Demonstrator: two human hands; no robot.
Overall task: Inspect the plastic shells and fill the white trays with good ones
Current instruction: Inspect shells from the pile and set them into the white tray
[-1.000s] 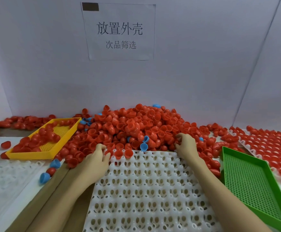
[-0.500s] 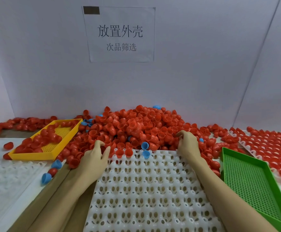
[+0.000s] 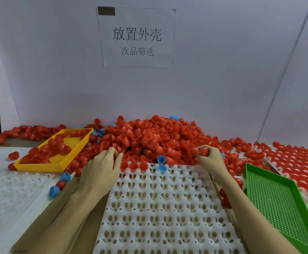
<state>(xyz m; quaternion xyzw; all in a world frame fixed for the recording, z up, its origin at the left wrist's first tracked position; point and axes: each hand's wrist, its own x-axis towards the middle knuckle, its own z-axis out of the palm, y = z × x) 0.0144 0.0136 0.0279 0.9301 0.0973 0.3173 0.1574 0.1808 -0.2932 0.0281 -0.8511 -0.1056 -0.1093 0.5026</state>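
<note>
- The right hand (image 3: 211,158) is curled round a red shell (image 3: 203,150), pinching it at the near edge of the pile (image 3: 149,138).
- The left hand (image 3: 102,167) lies palm down with fingers (image 3: 113,153) fairly straight and close together, their tips among the shells at the pile's near left edge; it grips nothing that I can see.
- Between the two forearms lies a white tray (image 3: 160,208), nearly all its sockets unfilled. Three red shells (image 3: 134,165) stand open side up in its far row, and a blue shell (image 3: 162,168) sits just right of them.
- The pile is banked against the white back wall, mostly red with a few blue ones mixed in.
- Left of the pile is a yellow tray (image 3: 39,166) holding red shells; loose blue shells (image 3: 54,191) lie on the table near the left forearm.
- Right of the right forearm stands a green tray (image 3: 248,180). Beyond it a further tray (image 3: 296,162) is filled with red shells.
- A paper sign (image 3: 136,37) hangs on the wall above the pile.
</note>
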